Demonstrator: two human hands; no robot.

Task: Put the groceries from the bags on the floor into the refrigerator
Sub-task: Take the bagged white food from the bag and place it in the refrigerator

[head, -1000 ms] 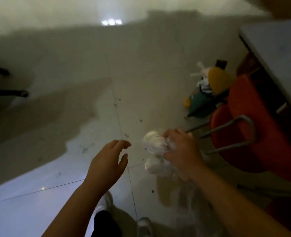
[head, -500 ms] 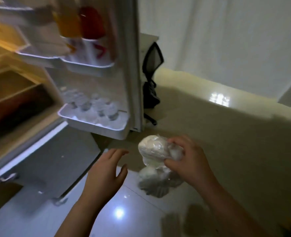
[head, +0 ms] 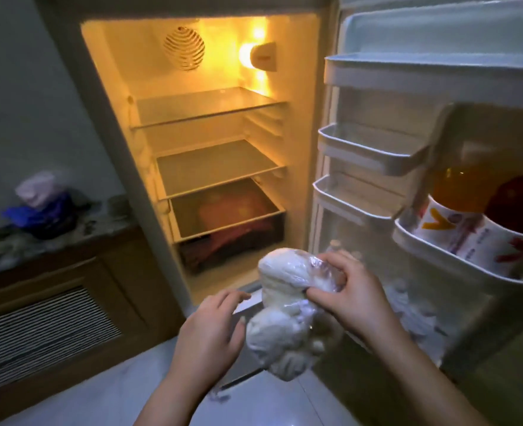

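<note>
The refrigerator [head: 297, 192] stands open in front of me, lit yellow inside, with two bare glass shelves [head: 211, 109] and a drawer [head: 223, 216] holding something dark red. My right hand [head: 349, 293] grips the top of a clear plastic bag of white buns [head: 281, 321], which hangs low in front of the open compartment. My left hand [head: 211, 330] is open with fingers apart, just left of the bag and close to its lower part. The grocery bags on the floor are out of view.
The open door [head: 438, 167] is on the right, its bins [head: 373, 155] mostly bare; one bin holds an orange bottle [head: 456, 192] and a red bottle [head: 518, 207]. Small bottles sit in the lowest door bin. A wooden cabinet [head: 48, 290] with clutter on top stands at left.
My view swung from the floor and the bags up to the open refrigerator. My right hand kept hold of the bag of buns; my left hand stayed open beside it.
</note>
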